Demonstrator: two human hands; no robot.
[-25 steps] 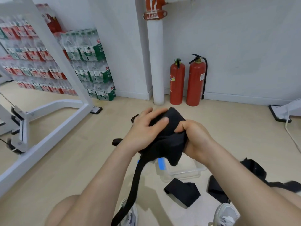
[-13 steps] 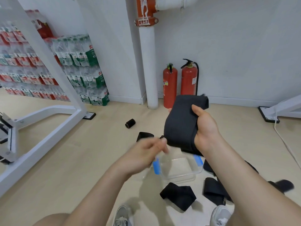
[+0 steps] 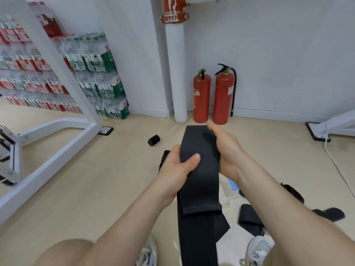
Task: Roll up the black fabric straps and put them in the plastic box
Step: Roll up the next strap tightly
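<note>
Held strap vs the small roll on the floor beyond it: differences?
The held strap is unrolled, flat and long; the small roll is wound into a short cylinder. The held strap is up in the left hand and right hand; the small roll lies untouched on the floor. Both are black fabric.

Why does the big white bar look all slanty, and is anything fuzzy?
Head view: the wide-angle lens stretches the edges, so the white frame leans and the forearms look huge. Head view: the bottle packs at far left look smeared; the black strap held by the left hand and right hand is sharper. Head view: soft light, only a faint shadow on the strap.
</note>
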